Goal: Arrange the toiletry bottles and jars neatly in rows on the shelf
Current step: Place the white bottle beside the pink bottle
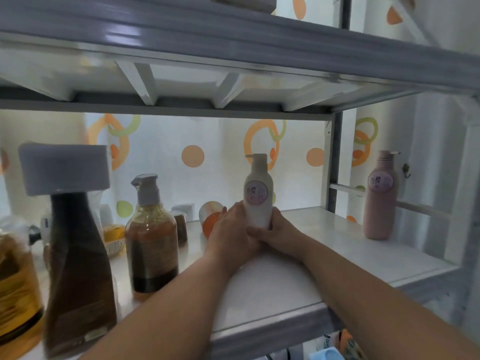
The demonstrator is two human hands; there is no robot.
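Observation:
A white pump bottle [257, 189] with a round pink label stands upright mid-shelf. Both hands clasp its lower half: my left hand [228, 229] on its left side, my right hand [279, 233] on its right and under the base. A matching pink bottle [379, 196] stands alone at the shelf's right end. Left of my hands are a clear pump bottle of brown liquid [152, 235], a tall dark brown bottle with a wide grey cap [78, 255] and an amber bottle [15, 289] at the left edge. An orange-and-white jar [211, 216] lies tipped behind my left hand.
The white shelf board [337, 245] has bare surface between the white and pink bottles. Small jars [181, 219] and a yellow item [113, 233] crowd the back left. An upper shelf [233, 48] hangs low overhead. A grey upright post [335, 162] stands at the back right.

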